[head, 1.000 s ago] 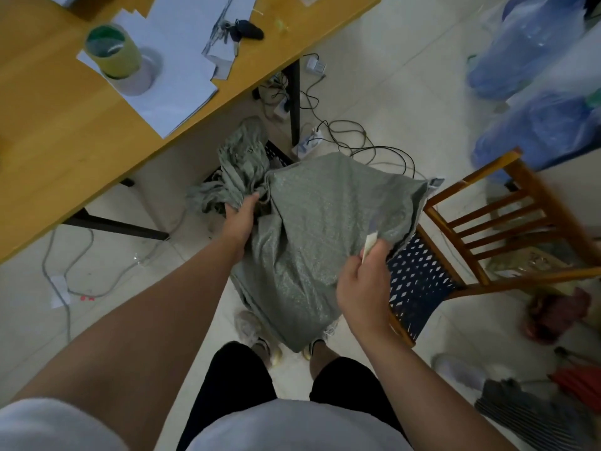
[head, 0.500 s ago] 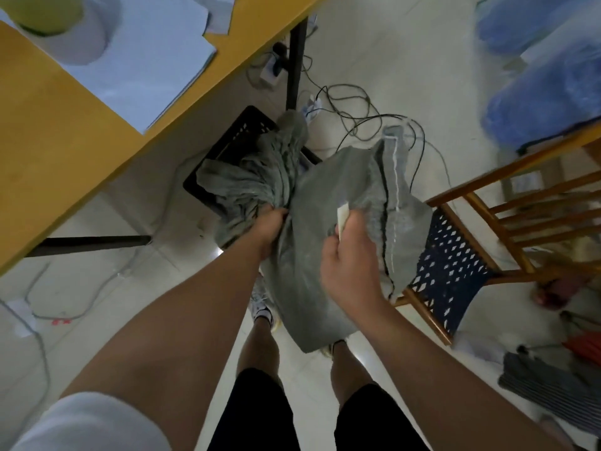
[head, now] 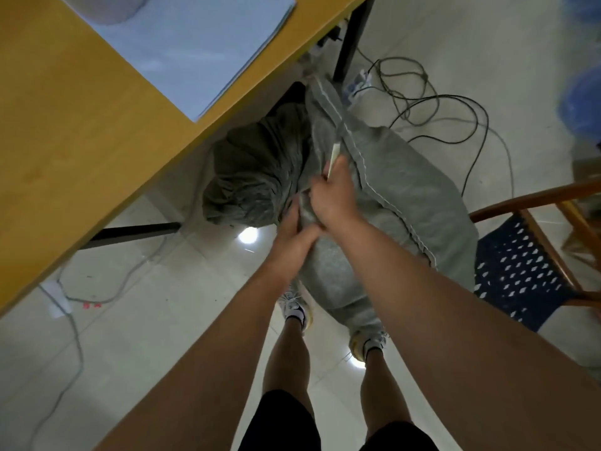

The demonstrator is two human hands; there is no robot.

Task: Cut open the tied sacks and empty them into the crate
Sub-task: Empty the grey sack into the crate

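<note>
Now both hands meet mid-frame: left hand (head: 289, 227) grips the sack (head: 400, 196) neck, right hand (head: 335, 196) holds a pale blade (head: 334, 156), the sack's length running up-frame toward the mostly hidden crate (head: 294, 92).

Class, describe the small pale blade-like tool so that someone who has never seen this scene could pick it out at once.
Start at the yellow table and drop to the grey sack hanging beside its black leg. The right hand grips the sack's bunched fabric; the tool sticks up from that fist. It is the only thin, stiff, off-white sliver against the grey weave.
</note>
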